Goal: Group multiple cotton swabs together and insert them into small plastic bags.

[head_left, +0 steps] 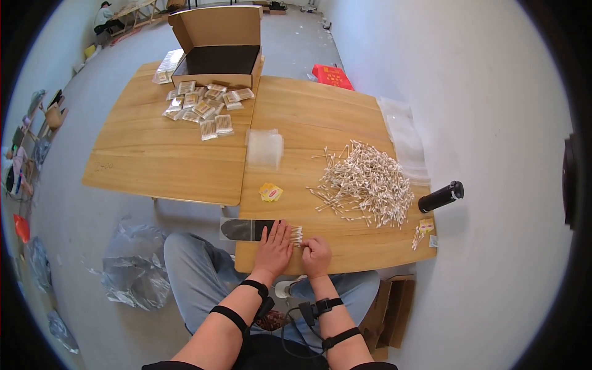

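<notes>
My left hand (275, 246) lies flat with its fingers stretched out, over a black round-ended strip (242, 229) at the near edge of the table. The strip sits partly in a clear plastic bag (226, 228). From under these fingers a short row of cotton swabs (297, 234) sticks out to the right, white tips outward. My right hand (316, 256) is closed beside the row's lower end; what its fingers hold, if anything, is hidden. A large heap of loose cotton swabs (370, 185) lies farther right. Small yellow cards (271, 192) rest above my left hand.
A stack of clear bags (265, 148) lies mid-table. Filled swab packets (200, 106) are piled before an open cardboard box (217, 61). A black bottle (441, 197) stands at the right edge, near more plastic bags (404, 139). Far left, a person (106, 18) sits at another table.
</notes>
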`<move>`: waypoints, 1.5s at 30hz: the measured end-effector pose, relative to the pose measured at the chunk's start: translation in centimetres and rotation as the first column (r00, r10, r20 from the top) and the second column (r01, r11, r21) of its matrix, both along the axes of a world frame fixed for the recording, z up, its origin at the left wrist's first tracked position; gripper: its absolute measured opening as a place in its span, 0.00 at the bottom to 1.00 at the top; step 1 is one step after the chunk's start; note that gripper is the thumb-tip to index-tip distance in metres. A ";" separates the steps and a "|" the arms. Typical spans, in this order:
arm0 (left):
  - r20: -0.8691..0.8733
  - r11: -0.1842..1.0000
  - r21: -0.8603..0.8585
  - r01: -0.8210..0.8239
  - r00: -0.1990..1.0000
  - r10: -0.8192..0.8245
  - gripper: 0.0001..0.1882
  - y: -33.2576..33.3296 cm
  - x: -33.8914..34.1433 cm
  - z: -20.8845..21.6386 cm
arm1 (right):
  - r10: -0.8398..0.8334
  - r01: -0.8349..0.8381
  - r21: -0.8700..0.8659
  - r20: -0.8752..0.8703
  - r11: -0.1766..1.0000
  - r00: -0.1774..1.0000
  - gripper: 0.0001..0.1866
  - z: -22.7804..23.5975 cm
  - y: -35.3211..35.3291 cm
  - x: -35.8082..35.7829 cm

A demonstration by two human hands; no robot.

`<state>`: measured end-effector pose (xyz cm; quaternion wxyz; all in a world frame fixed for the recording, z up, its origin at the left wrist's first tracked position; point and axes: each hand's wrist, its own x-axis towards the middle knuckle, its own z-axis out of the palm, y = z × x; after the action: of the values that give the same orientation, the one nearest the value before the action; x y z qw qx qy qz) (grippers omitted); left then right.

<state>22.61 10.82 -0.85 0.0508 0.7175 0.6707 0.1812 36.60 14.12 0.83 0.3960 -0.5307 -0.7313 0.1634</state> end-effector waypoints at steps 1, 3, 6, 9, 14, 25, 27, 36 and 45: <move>0.001 1.000 -0.002 0.000 1.000 0.000 0.29 0.0 -0.1 0.0 | 0.004 -0.004 0.002 0.004 1.000 1.000 0.05 -0.1 -0.1 0.0; -0.017 1.000 -0.007 -0.005 1.000 0.005 0.29 0.0 -0.2 0.0 | 0.009 -0.009 -0.012 0.019 1.000 1.000 0.05 -0.1 -0.1 0.0; -0.006 1.000 -0.021 0.001 1.000 -0.002 0.30 0.0 -0.1 0.1 | -0.006 0.006 -0.013 0.003 1.000 1.000 0.07 0.1 0.0 -0.2; -0.031 0.999 -0.034 -0.003 1.000 0.002 0.30 0.0 -0.1 0.1 | -0.019 0.019 0.002 -0.022 1.000 1.000 0.08 0.2 0.1 -0.3; -0.018 0.998 -0.063 0.001 1.000 -0.002 0.30 0.2 0.0 0.3 | -0.006 0.006 -0.031 -0.007 1.000 1.000 0.08 0.0 0.2 -0.1; 0.022 1.000 0.023 -0.001 1.000 0.001 0.28 0.0 -0.1 0.7 | -0.008 0.008 -0.013 0.000 1.000 1.000 0.08 -0.2 0.2 -0.2; 0.029 1.000 0.001 0.001 1.000 -0.001 0.28 -0.1 0.0 0.5 | -0.003 0.003 -0.002 0.000 1.000 1.000 0.08 -0.1 0.1 -0.2; 0.001 1.000 0.000 -0.009 1.000 0.009 0.29 -0.1 -0.1 0.6 | 0.003 -0.003 0.006 0.022 1.000 1.000 0.09 0.2 0.1 -0.4; -0.009 1.000 0.031 -0.005 1.000 0.005 0.29 0.0 -0.3 0.5 | -0.011 0.011 0.020 0.017 1.000 1.000 0.09 0.7 0.0 -0.5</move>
<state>22.33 10.87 -0.39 0.0364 0.7174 0.6697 0.1884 36.07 14.11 1.53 0.3962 -0.5319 -0.7334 0.1493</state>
